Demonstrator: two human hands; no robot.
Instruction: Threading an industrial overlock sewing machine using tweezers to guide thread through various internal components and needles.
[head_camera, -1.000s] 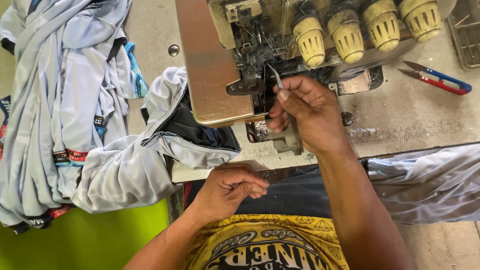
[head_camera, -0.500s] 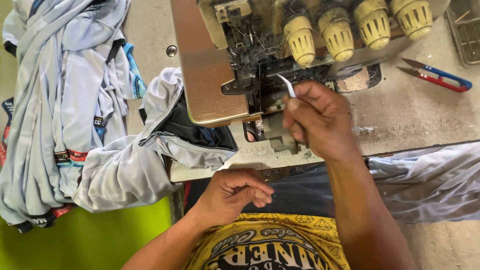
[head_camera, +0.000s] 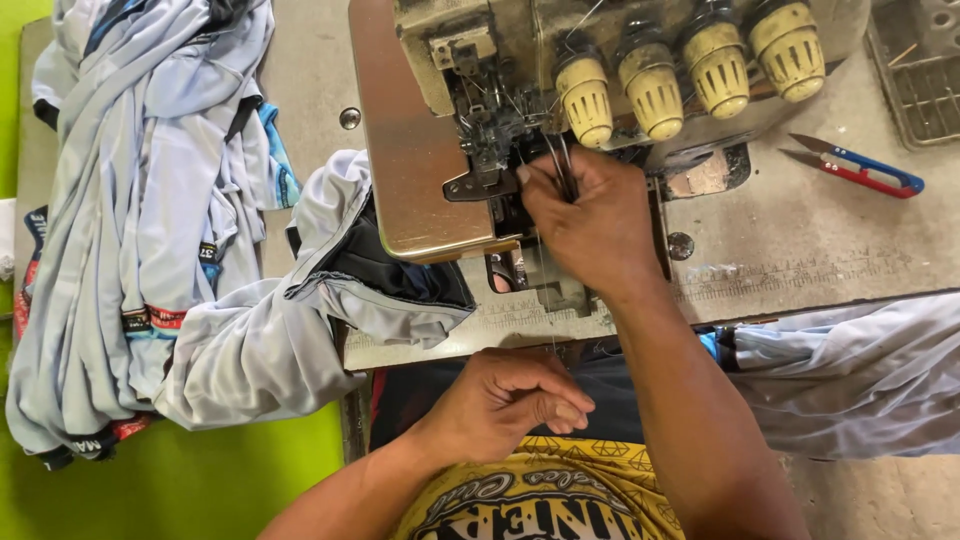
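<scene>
- Tweezers (head_camera: 562, 165) sit pinched in the right hand (head_camera: 590, 222), their thin metal tips aimed up into the threading parts of the sewing machine (head_camera: 500, 120).
- Right-hand fingers are closed tightly round the tweezers, just below the row of four yellow tension knobs (head_camera: 685, 70).
- A fine thread (head_camera: 548, 300) runs down from the machine's needle area toward the left hand (head_camera: 515, 400).
- Left hand is held near the person's body, below the table edge, with thumb and fingertips pressed together in a narrow pinch; whether the thread is truly between them cannot be told.
- Grey garment (head_camera: 270, 330) with a dark lining lies bunched against the machine's left side, touching its tan metal cover.
- A pile of pale blue-grey clothes (head_camera: 130, 200) covers the left part of the table (head_camera: 800, 240).
- Thread snips (head_camera: 860, 168) with red and blue handles lie on the table to the right of the machine, well apart from both hands.
- More grey cloth (head_camera: 860, 370) hangs over the table's near edge on the right, beside the right forearm.
</scene>
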